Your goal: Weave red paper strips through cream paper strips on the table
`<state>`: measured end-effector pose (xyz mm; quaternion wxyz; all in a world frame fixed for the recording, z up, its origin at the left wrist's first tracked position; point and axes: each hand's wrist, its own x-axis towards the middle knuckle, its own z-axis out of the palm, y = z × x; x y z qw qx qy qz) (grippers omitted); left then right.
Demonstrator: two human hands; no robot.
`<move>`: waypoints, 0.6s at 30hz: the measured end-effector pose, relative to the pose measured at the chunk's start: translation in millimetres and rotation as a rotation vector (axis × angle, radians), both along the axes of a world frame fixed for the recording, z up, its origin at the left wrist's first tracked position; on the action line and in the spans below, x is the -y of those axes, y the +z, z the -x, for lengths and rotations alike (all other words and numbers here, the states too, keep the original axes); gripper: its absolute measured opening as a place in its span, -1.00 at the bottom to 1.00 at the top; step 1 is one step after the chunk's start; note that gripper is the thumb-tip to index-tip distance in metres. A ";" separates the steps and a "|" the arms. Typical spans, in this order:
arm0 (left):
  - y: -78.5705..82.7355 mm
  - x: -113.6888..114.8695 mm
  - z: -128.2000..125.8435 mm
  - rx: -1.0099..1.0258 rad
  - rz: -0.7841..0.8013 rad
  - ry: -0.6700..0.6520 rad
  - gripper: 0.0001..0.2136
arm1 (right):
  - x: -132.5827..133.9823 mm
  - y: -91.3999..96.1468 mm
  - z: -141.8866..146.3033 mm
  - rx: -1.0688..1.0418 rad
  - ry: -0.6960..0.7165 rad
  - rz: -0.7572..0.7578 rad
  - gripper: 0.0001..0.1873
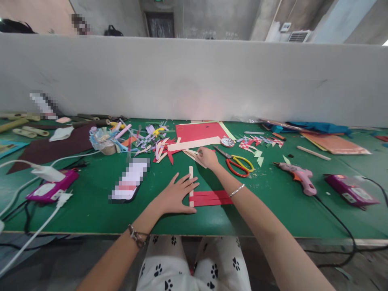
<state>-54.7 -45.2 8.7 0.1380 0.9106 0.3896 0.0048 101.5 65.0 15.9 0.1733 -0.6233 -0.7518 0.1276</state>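
My left hand [174,195] lies flat with its fingers spread, fingertips and thumb at an upright cream paper strip [191,171]. That strip crosses the left ends of several red paper strips [209,198], which lie side by side and run rightward under my right forearm. Farther forward, my right hand [208,157] is closed, thumb and finger pinched on a thin cream paper strip [190,153] from a few loose ones on the table. Just right of that hand lie scissors [238,163] with red and yellow handles, blades apart.
Red paper sheets [200,131] and coloured paper scraps [151,141] lie toward the back partition [194,81]. A phone [130,180] rests at left. On the right are a pink glue gun [298,176] and a purple power strip [350,190]; another power strip [54,186] with white cables sits far left.
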 end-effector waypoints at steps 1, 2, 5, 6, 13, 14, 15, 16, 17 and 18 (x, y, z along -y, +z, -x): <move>0.4 -0.9 1.1 -0.004 -0.009 -0.006 -0.30 | -0.3 2.0 -1.6 -0.018 0.003 -0.001 -0.82; 0.6 -0.9 1.8 -0.005 -0.019 -0.003 -0.30 | -0.7 4.3 -3.1 -0.038 0.009 -0.003 -0.82; 0.9 2.1 1.6 0.007 -0.035 0.027 -0.31 | -3.0 10.9 -5.8 -0.099 0.040 0.000 -0.84; 0.9 3.2 1.2 0.012 -0.034 0.037 -0.32 | -4.1 12.6 -6.0 -0.119 0.050 0.006 -0.83; 3.2 5.9 -0.4 0.104 0.044 0.110 -0.31 | -7.7 11.5 0.0 -0.292 0.043 0.152 -0.69; 3.8 6.6 -0.8 0.156 0.047 0.135 -0.33 | -7.5 10.1 1.8 -0.328 0.037 0.173 -0.69; 4.2 7.6 -1.4 0.213 0.047 0.161 -0.36 | -7.5 9.0 3.7 -0.364 0.032 0.188 -0.70; 4.6 8.8 -2.2 0.272 0.048 0.188 -0.39 | -7.7 8.2 5.7 -0.399 0.027 0.197 -0.72; 4.7 10.1 -3.1 0.329 0.048 0.215 -0.42 | -8.1 8.2 7.7 -0.432 0.022 0.201 -0.74; 4.7 11.2 -3.9 0.383 0.047 0.244 -0.45 | -8.7 9.2 9.5 -0.464 0.020 0.202 -0.76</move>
